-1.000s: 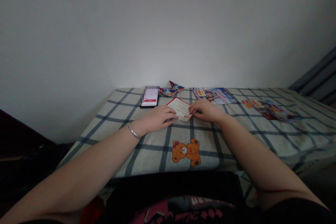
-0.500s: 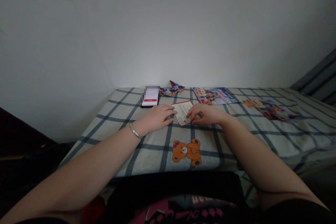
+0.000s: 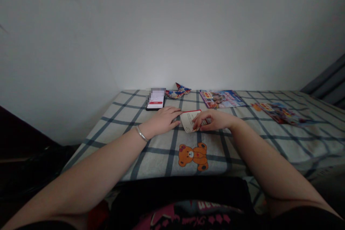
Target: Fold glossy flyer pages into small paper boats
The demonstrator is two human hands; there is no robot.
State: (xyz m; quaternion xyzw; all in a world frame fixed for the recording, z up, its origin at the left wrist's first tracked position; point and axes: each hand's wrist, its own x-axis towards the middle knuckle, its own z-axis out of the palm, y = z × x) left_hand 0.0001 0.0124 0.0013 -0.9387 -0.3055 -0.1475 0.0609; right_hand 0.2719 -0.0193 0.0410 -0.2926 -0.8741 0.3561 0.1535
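A small cream card (image 3: 188,121) with printed lines and a red far edge is in front of me, on the checked tablecloth. My right hand (image 3: 212,120) has its fingers curled in a pinch over the card's right part, which they partly cover. Palm down beside the card's left edge lies my left hand (image 3: 164,120), fingers stretched out, fingertips at or near that edge. Whether they touch it I cannot tell.
A phone (image 3: 155,100) with a lit screen lies behind my left hand. Next to it is a crumpled colourful wrapper (image 3: 176,93). Two colourful flat packets, one at the back (image 3: 221,99) and another packet (image 3: 281,113) farther right, lie on the tablecloth (image 3: 151,158). A wall (image 3: 172,36) rises behind.
The card has shifted slightly toward me and turned a little, with my right fingers still at its right part. My left hand stays beside it. The view has moved slightly.
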